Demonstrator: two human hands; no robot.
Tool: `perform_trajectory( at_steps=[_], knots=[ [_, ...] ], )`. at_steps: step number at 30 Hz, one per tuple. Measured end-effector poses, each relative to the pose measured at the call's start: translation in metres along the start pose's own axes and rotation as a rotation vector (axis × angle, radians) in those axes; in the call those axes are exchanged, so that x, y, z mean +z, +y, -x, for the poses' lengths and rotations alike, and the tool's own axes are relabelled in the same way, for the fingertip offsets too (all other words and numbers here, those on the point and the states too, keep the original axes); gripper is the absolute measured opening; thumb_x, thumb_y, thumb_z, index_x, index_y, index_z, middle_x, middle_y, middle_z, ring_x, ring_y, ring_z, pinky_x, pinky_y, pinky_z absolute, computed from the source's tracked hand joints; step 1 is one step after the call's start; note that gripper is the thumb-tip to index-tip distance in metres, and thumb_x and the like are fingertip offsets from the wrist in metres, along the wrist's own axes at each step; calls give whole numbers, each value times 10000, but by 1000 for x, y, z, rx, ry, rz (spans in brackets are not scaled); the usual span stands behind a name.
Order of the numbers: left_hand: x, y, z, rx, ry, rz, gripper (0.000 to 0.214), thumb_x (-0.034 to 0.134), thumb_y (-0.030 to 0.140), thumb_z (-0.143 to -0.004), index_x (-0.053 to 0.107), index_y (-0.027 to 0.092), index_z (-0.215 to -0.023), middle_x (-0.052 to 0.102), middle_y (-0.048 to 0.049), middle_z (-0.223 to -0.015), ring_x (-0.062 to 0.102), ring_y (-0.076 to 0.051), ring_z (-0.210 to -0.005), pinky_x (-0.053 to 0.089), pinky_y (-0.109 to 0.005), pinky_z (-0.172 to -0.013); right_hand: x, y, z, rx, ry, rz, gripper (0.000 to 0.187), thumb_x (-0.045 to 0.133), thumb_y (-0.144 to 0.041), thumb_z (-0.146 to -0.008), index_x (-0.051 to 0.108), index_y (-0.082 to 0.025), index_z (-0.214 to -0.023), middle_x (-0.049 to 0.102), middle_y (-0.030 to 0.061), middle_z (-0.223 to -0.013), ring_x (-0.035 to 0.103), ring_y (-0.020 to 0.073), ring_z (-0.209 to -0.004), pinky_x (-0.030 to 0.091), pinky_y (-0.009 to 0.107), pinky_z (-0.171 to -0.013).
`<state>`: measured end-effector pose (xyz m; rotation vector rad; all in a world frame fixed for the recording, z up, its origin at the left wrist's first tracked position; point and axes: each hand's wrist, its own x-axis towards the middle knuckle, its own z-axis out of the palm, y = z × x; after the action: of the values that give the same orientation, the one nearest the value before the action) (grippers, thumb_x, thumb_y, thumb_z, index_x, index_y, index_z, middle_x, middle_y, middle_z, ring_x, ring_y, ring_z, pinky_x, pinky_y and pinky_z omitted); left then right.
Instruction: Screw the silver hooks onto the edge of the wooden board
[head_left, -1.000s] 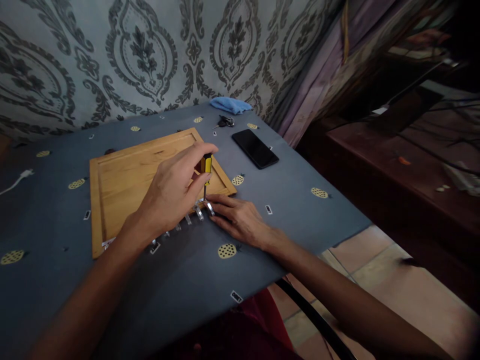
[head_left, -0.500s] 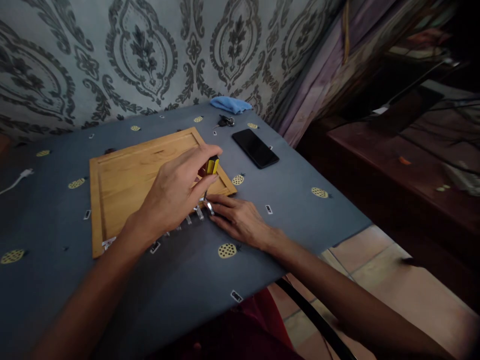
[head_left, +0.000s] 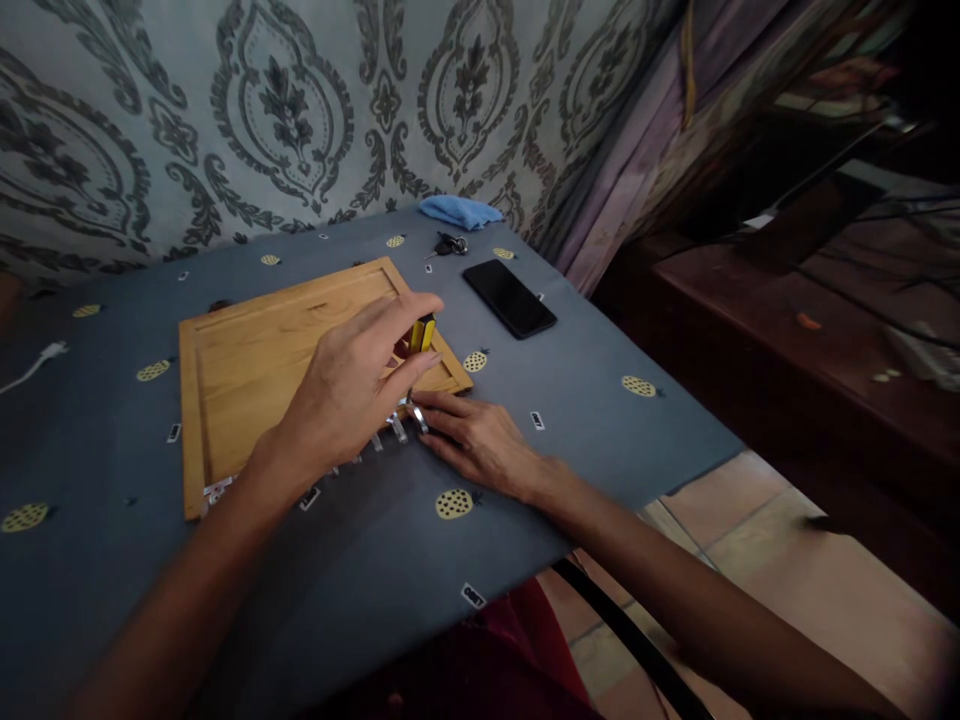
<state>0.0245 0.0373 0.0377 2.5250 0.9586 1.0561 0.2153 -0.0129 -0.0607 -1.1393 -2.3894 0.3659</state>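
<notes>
Left hand (head_left: 352,395), head view, centre of frame: fingers closed in a pinch on the short screwdriver with a yellow-and-black handle (head_left: 421,333). Thumb and forefinger sit round the handle top, and the shaft is roughly upright with a slight tilt to the right. The tip comes down at the shiny silver metal hook strip (head_left: 396,425), which lies along the near edge of the rectangular light wooden board (head_left: 247,360). The exact contact point is hidden by fingers.

Right hand (head_left: 480,440), just right of centre: open, palm down, flat on the grey-blue tablecloth with yellow dotted motifs (head_left: 622,440). Its fingertips touch the right end of the hook strip and grasp nothing.

Upper centre: black smartphone (head_left: 510,297) face up, well apart from the hands. Behind it are a dark bunch of keys (head_left: 450,243) and a folded blue cloth (head_left: 459,211) near the patterned wall. Far left edge: white cable (head_left: 34,362).

Step in hand, as judged: screwdriver tip set at a fixing on the strip's right end, other hand bracing. Work like this calls for the tip seated square, downward pressure, and the strip kept from sliding. Whether a screw sits there is too small to tell.
</notes>
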Motion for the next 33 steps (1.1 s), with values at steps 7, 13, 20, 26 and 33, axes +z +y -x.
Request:
perform_trajectory(
  at_steps=[7, 13, 20, 26, 33],
  knots=[
    [0, -1, 0, 28, 14, 0, 373, 607, 31, -906, 654, 201, -1235, 743, -55, -1196, 725, -191, -1055, 606, -353, -951, 0, 0, 0, 7, -7, -14, 330, 514, -240, -1036, 694, -154, -1299, 652, 150, -1426, 716, 270, -1177, 631, 454, -955],
    [-6, 0, -2, 22, -52, -10, 419, 529, 29, -928, 630, 201, -1296, 730, -54, -1238, 722, -176, -1045, 609, -334, -937, 0, 1, 0, -5, 3, -14, 333, 517, -242, -1035, 693, -133, -1296, 655, 155, -1422, 712, 281, -1192, 626, 448, -969],
    [0, -3, 0, 29, 18, -52, 314, 638, 115, -930, 662, 224, -1223, 729, -37, -1083, 714, -156, -883, 620, -290, -801, -2, 0, 0, 7, -7, -18, 329, 520, -240, -1033, 692, -163, -1303, 654, 150, -1423, 714, 273, -1183, 635, 458, -947],
    [0, -2, 0, 53, 13, -32, 388, 574, -7, -912, 650, 193, -1236, 728, -64, -1219, 703, -195, -1130, 595, -343, -966, -1, 0, 0, 10, -6, -13, 337, 511, -248, -1040, 680, -159, -1318, 643, 130, -1445, 714, 267, -1187, 632, 431, -949],
    [-4, -1, 0, 59, -60, 20, 409, 523, -10, -932, 627, 204, -1264, 726, -58, -1204, 701, -177, -1095, 607, -337, -933, -1, 1, 0, 13, -16, -16, 363, 511, -252, -1043, 648, -183, -1371, 628, 124, -1465, 703, 259, -1209, 623, 435, -972]
  ],
)
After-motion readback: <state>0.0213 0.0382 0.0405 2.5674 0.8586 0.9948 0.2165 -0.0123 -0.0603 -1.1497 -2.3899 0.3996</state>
